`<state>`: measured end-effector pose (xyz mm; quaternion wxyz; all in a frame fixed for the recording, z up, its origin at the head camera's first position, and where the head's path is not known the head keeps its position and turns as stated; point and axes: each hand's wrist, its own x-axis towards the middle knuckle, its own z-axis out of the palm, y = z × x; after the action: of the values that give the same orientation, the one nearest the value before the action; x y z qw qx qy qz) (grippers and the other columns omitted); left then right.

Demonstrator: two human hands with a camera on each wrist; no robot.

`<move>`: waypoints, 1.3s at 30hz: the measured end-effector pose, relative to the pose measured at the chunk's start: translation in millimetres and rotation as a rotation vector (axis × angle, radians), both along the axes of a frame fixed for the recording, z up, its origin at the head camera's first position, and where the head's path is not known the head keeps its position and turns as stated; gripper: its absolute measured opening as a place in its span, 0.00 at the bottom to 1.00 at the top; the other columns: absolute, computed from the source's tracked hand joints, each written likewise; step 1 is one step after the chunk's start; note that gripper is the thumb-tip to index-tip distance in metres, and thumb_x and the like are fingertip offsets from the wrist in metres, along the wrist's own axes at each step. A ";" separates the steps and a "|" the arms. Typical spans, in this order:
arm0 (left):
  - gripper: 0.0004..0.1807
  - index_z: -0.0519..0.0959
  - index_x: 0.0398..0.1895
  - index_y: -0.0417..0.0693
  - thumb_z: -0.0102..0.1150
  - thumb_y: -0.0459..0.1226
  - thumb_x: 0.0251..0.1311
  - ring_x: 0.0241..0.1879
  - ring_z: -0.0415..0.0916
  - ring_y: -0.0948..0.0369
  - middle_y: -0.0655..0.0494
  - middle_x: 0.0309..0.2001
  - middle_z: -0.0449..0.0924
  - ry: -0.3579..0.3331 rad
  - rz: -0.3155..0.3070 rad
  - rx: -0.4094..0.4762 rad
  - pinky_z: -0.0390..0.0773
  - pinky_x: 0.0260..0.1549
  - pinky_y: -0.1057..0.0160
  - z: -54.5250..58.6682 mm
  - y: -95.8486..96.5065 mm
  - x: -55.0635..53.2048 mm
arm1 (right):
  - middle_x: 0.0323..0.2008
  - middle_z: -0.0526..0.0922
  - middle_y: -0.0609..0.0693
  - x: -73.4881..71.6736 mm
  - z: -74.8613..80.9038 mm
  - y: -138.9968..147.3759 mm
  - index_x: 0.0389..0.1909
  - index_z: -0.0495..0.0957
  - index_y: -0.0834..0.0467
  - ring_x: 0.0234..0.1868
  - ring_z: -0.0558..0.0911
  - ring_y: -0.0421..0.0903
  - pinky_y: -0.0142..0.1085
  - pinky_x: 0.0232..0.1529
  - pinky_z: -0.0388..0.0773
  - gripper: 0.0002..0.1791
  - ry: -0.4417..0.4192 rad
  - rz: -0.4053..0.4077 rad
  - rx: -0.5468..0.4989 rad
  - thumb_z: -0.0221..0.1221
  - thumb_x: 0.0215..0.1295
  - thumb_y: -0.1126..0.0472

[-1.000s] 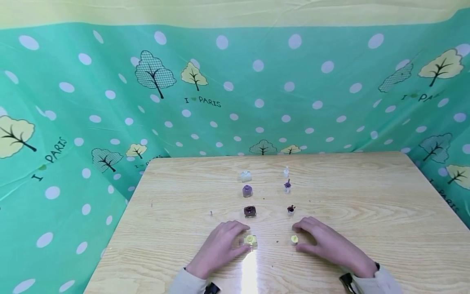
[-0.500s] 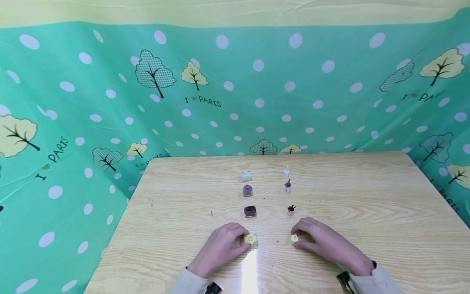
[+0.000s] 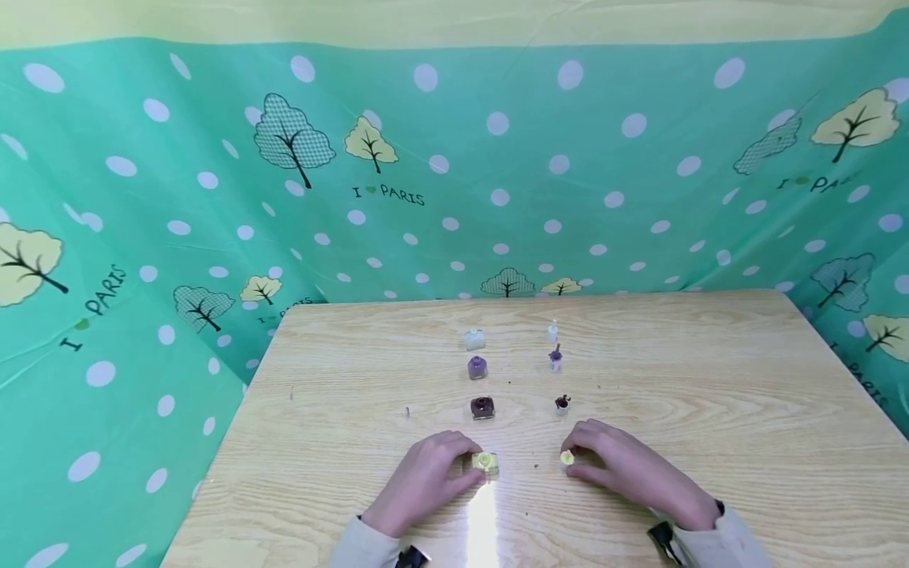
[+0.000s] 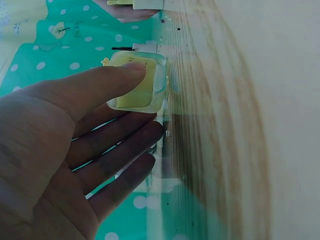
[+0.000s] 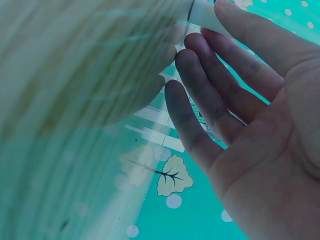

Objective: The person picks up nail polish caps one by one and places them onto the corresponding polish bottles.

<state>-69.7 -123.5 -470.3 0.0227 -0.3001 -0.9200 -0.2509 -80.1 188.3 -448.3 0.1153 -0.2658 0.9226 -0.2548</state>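
My left hand (image 3: 429, 477) pinches a small open nail polish bottle (image 3: 487, 463) filled with yellow, which stands on the table. In the left wrist view the thumb presses the front of the yellow bottle (image 4: 136, 89), and the other fingers lie behind and below it. Across from it, my right hand (image 3: 628, 471) pinches a white nail polish cap (image 3: 566, 460) whose upturned end is yellow. Only part of that white cap (image 5: 207, 16) shows at the top of the right wrist view, beside the thumb.
Beyond the left hand stand a dark brown bottle (image 3: 482, 408), a purple bottle (image 3: 477, 368) and a whitish bottle (image 3: 474, 339). Opposite are upturned caps with brown (image 3: 562, 405), purple (image 3: 555, 359) and white (image 3: 552, 331) ends. A green curtain (image 3: 426, 244) hangs behind the table (image 3: 341, 379).
Both hands have closed in on the yellow bottle and its facing cap. The right fingers moved slightly left and now meet the cap. The other bottles and caps stay put.
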 end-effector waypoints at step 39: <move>0.17 0.84 0.47 0.52 0.72 0.42 0.53 0.40 0.79 0.68 0.64 0.43 0.83 0.041 0.082 0.177 0.83 0.43 0.67 10.6 0.7 -4.1 | 0.37 0.75 0.33 1.3 1.2 11.7 0.43 0.80 0.47 0.37 0.75 0.29 0.28 0.37 0.80 0.09 0.167 -0.012 -0.197 0.64 0.65 0.62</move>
<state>-73.8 -122.8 -459.7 0.0781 -0.2644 -0.9051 -0.3237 -78.9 200.1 -447.1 0.0099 -0.2906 0.9010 -0.3220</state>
